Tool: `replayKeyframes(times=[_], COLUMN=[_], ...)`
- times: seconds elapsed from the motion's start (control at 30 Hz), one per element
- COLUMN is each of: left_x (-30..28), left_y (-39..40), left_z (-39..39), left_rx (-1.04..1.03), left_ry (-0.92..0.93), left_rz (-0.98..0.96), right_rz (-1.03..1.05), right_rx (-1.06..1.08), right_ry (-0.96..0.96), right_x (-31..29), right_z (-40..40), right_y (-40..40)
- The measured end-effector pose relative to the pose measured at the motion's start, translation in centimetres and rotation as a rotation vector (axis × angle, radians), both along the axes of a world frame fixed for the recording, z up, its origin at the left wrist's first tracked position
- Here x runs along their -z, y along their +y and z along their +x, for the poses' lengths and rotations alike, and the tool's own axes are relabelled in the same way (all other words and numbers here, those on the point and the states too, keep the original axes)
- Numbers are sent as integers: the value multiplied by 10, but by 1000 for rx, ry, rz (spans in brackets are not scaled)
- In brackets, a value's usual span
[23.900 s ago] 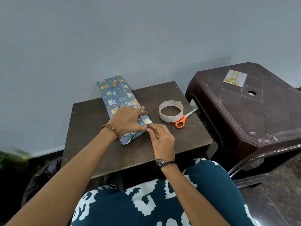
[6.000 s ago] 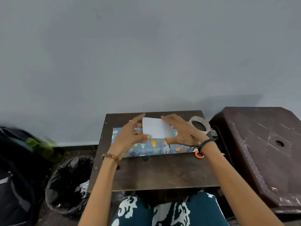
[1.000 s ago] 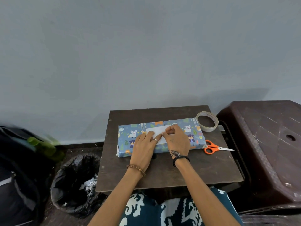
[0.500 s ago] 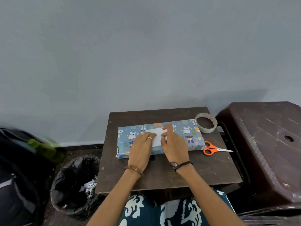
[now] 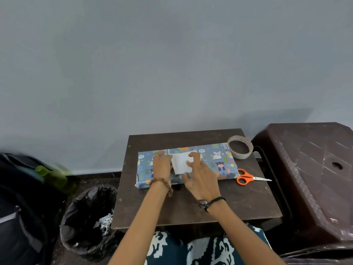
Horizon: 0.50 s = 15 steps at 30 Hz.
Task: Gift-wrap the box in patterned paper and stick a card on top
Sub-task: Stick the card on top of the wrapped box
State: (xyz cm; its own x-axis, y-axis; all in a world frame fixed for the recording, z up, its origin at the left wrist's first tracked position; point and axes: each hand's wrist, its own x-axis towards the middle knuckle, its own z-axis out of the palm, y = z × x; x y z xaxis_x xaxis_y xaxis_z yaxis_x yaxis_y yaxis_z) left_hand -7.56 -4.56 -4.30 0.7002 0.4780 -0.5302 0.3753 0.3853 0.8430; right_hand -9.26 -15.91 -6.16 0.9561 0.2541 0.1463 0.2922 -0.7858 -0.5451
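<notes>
The box (image 5: pixel 215 162), wrapped in blue paper with cartoon animals, lies flat and lengthwise across the small dark table (image 5: pixel 238 203). A white card (image 5: pixel 180 163) rests on its top, left of the middle. My left hand (image 5: pixel 162 166) lies flat along the card's left edge, fingers pressing down. My right hand (image 5: pixel 199 175) has its fingers curled over the card's right side and lower corner. Both hands cover part of the card and the paper beneath.
A tape roll (image 5: pixel 240 147) sits at the table's back right, touching the box end. Orange scissors (image 5: pixel 248 177) lie right of the box. A brown plastic stool (image 5: pixel 315 173) stands to the right. A black-lined bin (image 5: pixel 87 219) and dark bag (image 5: pixel 21 207) are on the floor left.
My right hand has lifted from flat pressing to curled fingers at the card's right and lower edge. My left hand has slid slightly left along the card. The box stays put.
</notes>
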Motion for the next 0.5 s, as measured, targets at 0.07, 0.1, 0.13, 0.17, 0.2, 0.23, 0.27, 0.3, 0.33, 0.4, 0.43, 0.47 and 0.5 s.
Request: replayKeyframes(times=[0.07,0.1,0.13,0.17,0.2,0.23,0.27,0.3,0.33,0.4,0.43,0.47,0.5], left_x=[-9,-13,-15,-16,-17,-19,-20,-21,-21,-19,-19,-19,-21], left_y=[2,2,1,1,1,1,1,2,2,0,-2,-5,-8], left_z=[-2,-4,-6,-8,-10,-11,-12,-14,-15,-17,-19,-21,-22], left_rx=[47,63,87,119,156,196,238,266,273,234,217,216,233], left_ry=[-26,-34,-44,-63,-90,-121,-157,-190,-214,-220,-204,-179,-160], left_rz=[-92,-121,-136,-147,-155,-157,-139,-111,-79,-9,5,-15,-66], right_rz=[-23,-17,12,53,105,174,266,399,578,962,1103,1202,1269], right_rx=[-23,-28,-17,7,40,82,137,203,270,385,427,451,459], right_ry=[-1,-16,-38,-57,-61,-47,-20,16,70,193,261,322,368], right_x=[-2,-3,-5,-8,-11,-16,-20,-26,-32,-45,-50,-53,-55], right_z=[-1,-2,-3,-2,-1,1,3,5,7,10,11,12,12], right_y=[0,1,2,3,2,1,-1,-4,-6,-11,-14,-16,-17])
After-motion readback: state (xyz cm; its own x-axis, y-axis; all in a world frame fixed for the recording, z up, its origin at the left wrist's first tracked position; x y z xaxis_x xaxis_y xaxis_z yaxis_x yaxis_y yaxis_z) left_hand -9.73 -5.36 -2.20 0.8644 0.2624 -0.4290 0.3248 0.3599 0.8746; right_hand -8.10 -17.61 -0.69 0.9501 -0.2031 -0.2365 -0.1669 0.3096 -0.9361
